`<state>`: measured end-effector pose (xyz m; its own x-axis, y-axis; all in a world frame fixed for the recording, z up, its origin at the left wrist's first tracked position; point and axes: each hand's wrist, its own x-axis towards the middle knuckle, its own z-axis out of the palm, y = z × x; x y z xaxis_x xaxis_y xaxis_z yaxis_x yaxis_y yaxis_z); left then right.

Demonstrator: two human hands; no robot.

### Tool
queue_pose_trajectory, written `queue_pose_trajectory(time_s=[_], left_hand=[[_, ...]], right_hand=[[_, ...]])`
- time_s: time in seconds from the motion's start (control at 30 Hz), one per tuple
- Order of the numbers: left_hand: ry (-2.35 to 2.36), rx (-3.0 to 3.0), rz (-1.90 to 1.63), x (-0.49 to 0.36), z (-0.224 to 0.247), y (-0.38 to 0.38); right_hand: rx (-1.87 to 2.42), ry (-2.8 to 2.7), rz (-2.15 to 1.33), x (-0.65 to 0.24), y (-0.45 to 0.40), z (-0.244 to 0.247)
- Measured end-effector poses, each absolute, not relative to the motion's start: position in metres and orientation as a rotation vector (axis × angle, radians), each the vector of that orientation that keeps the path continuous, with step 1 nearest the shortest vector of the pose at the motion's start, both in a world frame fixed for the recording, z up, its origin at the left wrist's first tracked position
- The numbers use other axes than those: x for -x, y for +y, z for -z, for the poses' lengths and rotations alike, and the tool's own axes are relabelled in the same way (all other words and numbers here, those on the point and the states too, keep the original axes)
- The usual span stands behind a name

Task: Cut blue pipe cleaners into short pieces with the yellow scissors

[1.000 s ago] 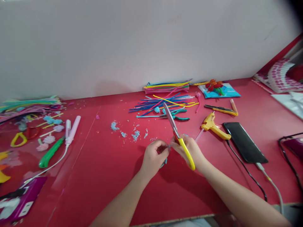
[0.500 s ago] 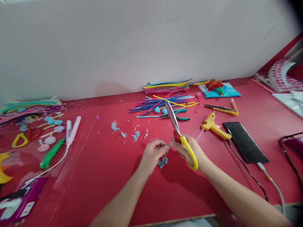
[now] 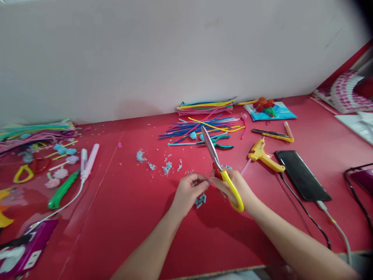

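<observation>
My right hand (image 3: 233, 184) is closed around scissors (image 3: 212, 149) with yellow and red handles, their blades pointing up and away from me. My left hand (image 3: 190, 192) is closed in a pinch, its fingertips meeting those of my right hand. Whatever sits between them is too small to make out. Just under my left fingers lie several short cut blue pieces (image 3: 200, 200), partly hidden by the hand. Farther off, blue fuzz (image 3: 167, 168) is scattered in small heaps on the red table (image 3: 131, 217).
Pipe cleaners (image 3: 201, 126) and green-handled pliers (image 3: 223, 146) lie behind my hands. To the right are a yellow glue gun (image 3: 266, 155) and a corded phone (image 3: 301, 175). On the left are a green-handled tool (image 3: 62, 190), a pink corded stick (image 3: 92, 159) and a purple device (image 3: 37, 243).
The scissors' tips have swung slightly left in my right hand. A small bluish bit seen at the fingertips before is now hidden. My left hand has hardly moved.
</observation>
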<state>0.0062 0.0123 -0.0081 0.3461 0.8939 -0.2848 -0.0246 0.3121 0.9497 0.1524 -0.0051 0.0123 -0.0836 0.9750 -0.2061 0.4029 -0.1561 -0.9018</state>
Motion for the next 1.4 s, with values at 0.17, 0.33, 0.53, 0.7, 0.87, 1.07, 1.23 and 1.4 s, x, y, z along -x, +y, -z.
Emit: queue_pose_trajectory(time_s=[0.17, 0.33, 0.53, 0.7, 0.87, 1.07, 1.23, 1.4], left_hand=[[1.13, -1.266, -0.855, -0.001, 0.005, 0.015], [1.283, -1.366, -0.901, 0.012, 0.008, 0.027], [1.339, -1.506, -0.914, 0.019, 0.018, 0.038], [1.135, -1.816, -0.605, 0.018, 0.006, 0.031], [1.044, -2.1, -0.374, 0.014, -0.003, 0.021], [1.135, -2.251, -0.222, 0.014, 0.004, 0.02], [1.167, -2.164, -0.277, 0.014, 0.009, 0.019], [1.172, -1.749, -0.418, 0.015, 0.011, 0.023]], right_hand=[[1.81, -1.576, -0.995, -0.176, 0.002, -0.011], [2.059, -1.725, -0.78, -0.203, 0.015, 0.0], [2.241, -1.846, -0.536, -0.207, 0.019, 0.006], [2.278, -1.845, -0.465, -0.202, 0.018, 0.003], [2.234, -1.88, -0.454, -0.196, 0.016, 0.003], [2.111, -1.948, -0.474, -0.186, 0.009, 0.005], [2.046, -1.912, -0.539, -0.182, 0.007, 0.004], [1.942, -1.841, -0.727, -0.18, 0.004, -0.002]])
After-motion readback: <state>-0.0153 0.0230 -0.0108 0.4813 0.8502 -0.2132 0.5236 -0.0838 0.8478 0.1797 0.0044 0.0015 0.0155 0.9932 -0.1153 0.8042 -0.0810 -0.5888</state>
